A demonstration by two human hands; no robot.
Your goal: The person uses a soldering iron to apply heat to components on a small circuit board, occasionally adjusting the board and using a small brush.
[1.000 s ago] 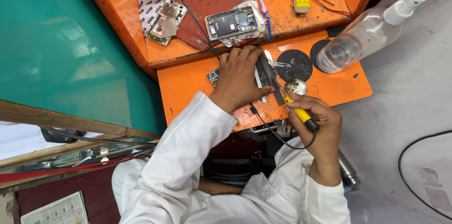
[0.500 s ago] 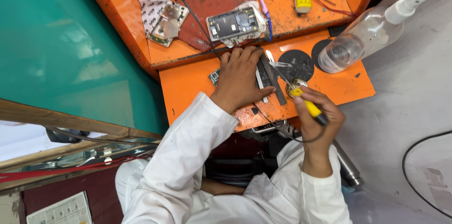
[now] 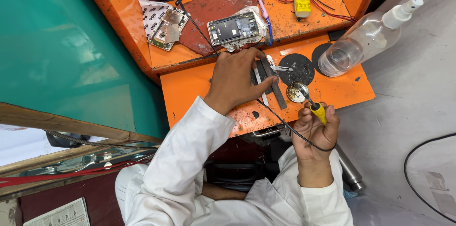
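A person in a white long-sleeved garment [image 3: 190, 169] sat over a worn orange workbench [image 3: 199, 88] with a raised orange shelf [image 3: 294, 17] behind its lower ledge. A clear plastic spray bottle with a white nozzle [image 3: 365, 41] lay tilted at the ledge's right end, its base resting on a black round pad.

The left hand [image 3: 235, 81] lay palm down on the lower ledge, wrist bent, the forearm coming up from the lower left. Its fingers were spread slightly and pressed flat on a narrow grey metal strip [image 3: 274, 88], which lay diagonally on the ledge under the fingertips and thumb. Just beside them lay a second black round pad [image 3: 297, 68] with silver tweezers [image 3: 278, 67] on it.

The right hand [image 3: 316, 128] was raised below the ledge's front edge, forearm upright, fingers curled tightly together around the yellow handle of a soldering iron [image 3: 319, 112]. Its thin tip pointed up and left, touching or just over a small round tin of shiny solder residue [image 3: 297, 91]. A black cord ran from the handle toward the left hand.

On the shelf lay an opened phone with its circuit board showing [image 3: 233, 29], on a dark red mat near the left hand.
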